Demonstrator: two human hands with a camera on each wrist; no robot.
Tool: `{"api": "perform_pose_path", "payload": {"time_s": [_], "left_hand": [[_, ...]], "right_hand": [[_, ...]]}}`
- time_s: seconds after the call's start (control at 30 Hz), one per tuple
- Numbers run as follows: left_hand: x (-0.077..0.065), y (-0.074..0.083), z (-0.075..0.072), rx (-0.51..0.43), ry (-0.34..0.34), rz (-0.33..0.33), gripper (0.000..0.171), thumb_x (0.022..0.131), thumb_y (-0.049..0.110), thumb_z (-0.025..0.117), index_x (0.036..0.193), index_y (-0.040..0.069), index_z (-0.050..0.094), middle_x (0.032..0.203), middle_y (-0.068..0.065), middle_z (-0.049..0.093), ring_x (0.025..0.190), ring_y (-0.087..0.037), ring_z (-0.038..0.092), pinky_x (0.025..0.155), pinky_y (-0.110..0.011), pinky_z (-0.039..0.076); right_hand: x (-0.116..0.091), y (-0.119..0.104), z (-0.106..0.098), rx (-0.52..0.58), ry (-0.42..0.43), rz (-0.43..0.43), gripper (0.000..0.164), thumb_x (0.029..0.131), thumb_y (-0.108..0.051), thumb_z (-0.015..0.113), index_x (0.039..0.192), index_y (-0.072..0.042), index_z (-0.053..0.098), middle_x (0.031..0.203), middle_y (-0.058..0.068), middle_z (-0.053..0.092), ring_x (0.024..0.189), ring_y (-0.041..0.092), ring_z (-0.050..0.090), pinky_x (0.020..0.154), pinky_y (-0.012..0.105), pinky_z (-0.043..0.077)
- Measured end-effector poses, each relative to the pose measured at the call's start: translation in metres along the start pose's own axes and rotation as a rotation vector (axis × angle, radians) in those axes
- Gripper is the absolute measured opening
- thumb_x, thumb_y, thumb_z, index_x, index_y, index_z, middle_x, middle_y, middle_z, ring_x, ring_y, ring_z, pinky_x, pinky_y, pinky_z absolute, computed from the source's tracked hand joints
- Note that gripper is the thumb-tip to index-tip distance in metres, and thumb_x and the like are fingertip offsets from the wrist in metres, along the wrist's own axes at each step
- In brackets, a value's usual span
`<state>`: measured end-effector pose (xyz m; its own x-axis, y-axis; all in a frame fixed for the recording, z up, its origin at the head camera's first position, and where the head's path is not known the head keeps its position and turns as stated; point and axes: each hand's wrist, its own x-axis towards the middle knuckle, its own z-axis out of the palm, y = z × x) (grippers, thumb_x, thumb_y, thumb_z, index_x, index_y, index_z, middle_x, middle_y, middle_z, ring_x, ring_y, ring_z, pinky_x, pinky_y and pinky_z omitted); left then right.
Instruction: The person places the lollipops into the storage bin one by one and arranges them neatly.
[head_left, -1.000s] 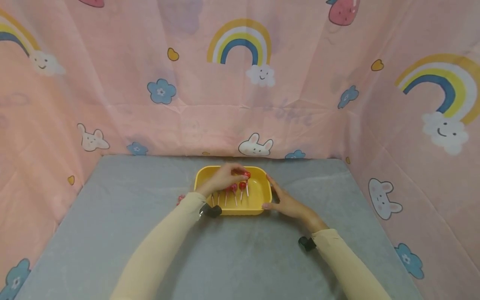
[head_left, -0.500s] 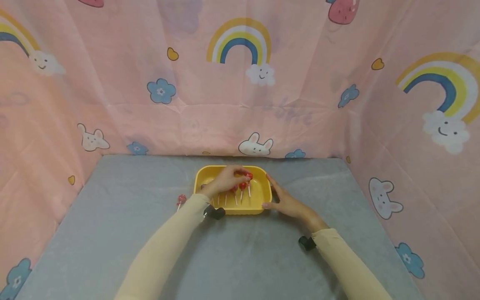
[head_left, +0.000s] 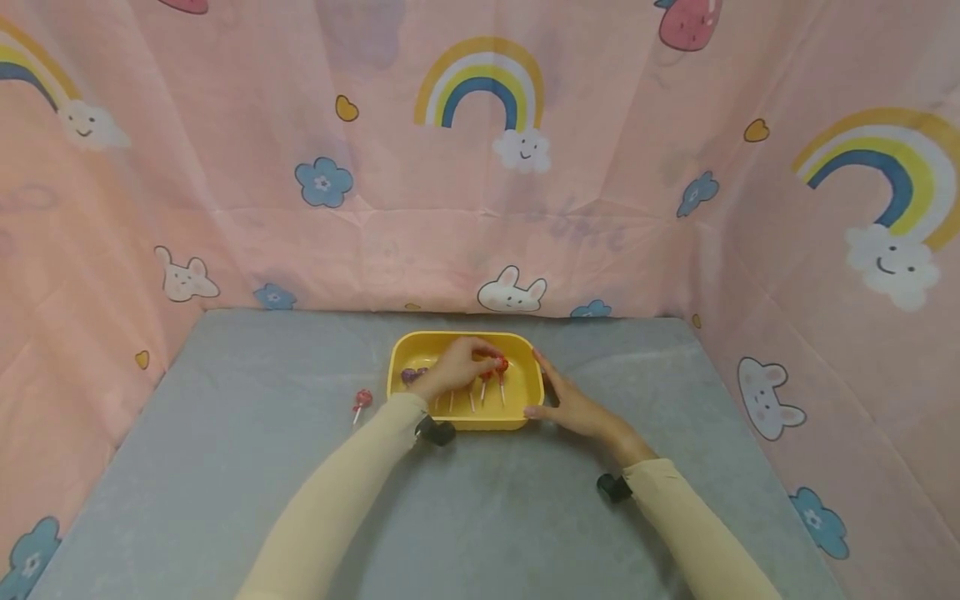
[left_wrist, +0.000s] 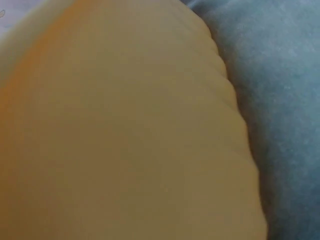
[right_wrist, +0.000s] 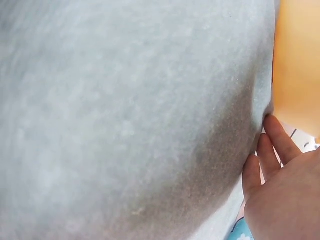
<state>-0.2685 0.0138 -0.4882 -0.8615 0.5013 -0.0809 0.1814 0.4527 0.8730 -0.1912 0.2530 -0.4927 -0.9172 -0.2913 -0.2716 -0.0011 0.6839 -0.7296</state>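
Note:
In the head view, my left hand [head_left: 457,365] reaches over the yellow tray [head_left: 524,393] and pinches the head of a red lollipop [head_left: 502,364], its white stick pointing toward me. Left of it, several more lollipops lie in a row, partly covered by the hand; the purple one [head_left: 408,376] shows at the left end. My right hand [head_left: 577,410] touches the tray's right side, thumb at the near corner and fingers straight along the far part. The left wrist view holds mostly the blurred tray wall [left_wrist: 130,130]. Right fingers [right_wrist: 282,140] appear in the right wrist view.
One pink-red lollipop [head_left: 363,398] lies on the grey tabletop [head_left: 480,517], left of the tray. A pink printed curtain [head_left: 420,250] encloses the back and both sides of the table.
My left hand has shifted slightly right and toward me with the red lollipop, lowering it beside the row. More of the purple lollipops and the loose one now shows. The right hand stays put.

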Motion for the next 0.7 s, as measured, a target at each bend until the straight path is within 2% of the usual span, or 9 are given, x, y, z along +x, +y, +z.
{"api": "perform_pose_path", "payload": {"time_s": [0.13,0.23,0.3,0.5,0.6,0.7], "left_hand": [[0.0001,0.0,0.0035,0.011,0.047,0.018,0.019,0.097,0.021,0.063,0.109,0.01,0.073,0.101,-0.008,0.071,0.059,-0.013,0.057,0.051,-0.021,0.05],[-0.0001,-0.0009,0.0049,0.034,0.062,0.039,0.019,0.097,0.02,0.064,0.109,0.009,0.073,0.102,-0.008,0.071,0.068,-0.011,0.061,0.058,-0.02,0.052],[0.0004,-0.0016,0.0057,0.061,0.06,0.049,0.02,0.097,0.021,0.064,0.111,0.009,0.073,0.101,-0.007,0.07,0.075,-0.012,0.062,0.067,-0.022,0.055],[0.0021,-0.002,0.0075,0.151,0.035,0.07,0.022,0.096,0.023,0.066,0.113,0.011,0.073,0.108,-0.004,0.071,0.096,-0.016,0.065,0.094,-0.034,0.056],[0.004,0.0011,0.0083,0.213,0.002,0.084,0.025,0.095,0.025,0.067,0.115,0.012,0.072,0.115,-0.004,0.072,0.106,-0.018,0.066,0.098,-0.035,0.056],[0.0066,0.0066,0.0101,0.273,-0.025,0.094,0.028,0.094,0.027,0.068,0.117,0.011,0.072,0.117,-0.004,0.072,0.108,-0.019,0.067,0.099,-0.034,0.055]], "right_hand": [[-0.0013,0.0003,-0.0012,-0.014,-0.002,0.008,0.103,0.085,-0.055,0.07,0.154,-0.051,-0.007,0.169,0.008,0.013,0.155,0.039,0.007,0.119,0.07,0.01],[-0.0014,0.0,-0.0016,-0.021,-0.001,-0.001,0.104,0.086,-0.052,0.071,0.154,-0.049,-0.007,0.168,0.009,0.015,0.155,0.039,0.007,0.119,0.07,0.009],[-0.0011,0.0003,-0.0017,-0.022,0.001,-0.006,0.104,0.086,-0.052,0.071,0.154,-0.049,-0.007,0.168,0.01,0.016,0.155,0.04,0.007,0.119,0.071,0.009],[0.001,0.0003,-0.001,-0.01,0.004,0.007,0.102,0.085,-0.053,0.072,0.153,-0.053,-0.005,0.168,0.007,0.017,0.156,0.038,0.007,0.119,0.07,0.009],[0.0008,0.0005,-0.0005,-0.017,0.005,0.009,0.103,0.085,-0.053,0.071,0.153,-0.053,-0.006,0.168,0.008,0.015,0.156,0.038,0.008,0.12,0.069,0.01],[0.0007,0.0004,-0.0001,-0.02,0.009,0.008,0.103,0.085,-0.054,0.071,0.153,-0.053,-0.006,0.168,0.008,0.015,0.155,0.038,0.008,0.119,0.07,0.01]]}}
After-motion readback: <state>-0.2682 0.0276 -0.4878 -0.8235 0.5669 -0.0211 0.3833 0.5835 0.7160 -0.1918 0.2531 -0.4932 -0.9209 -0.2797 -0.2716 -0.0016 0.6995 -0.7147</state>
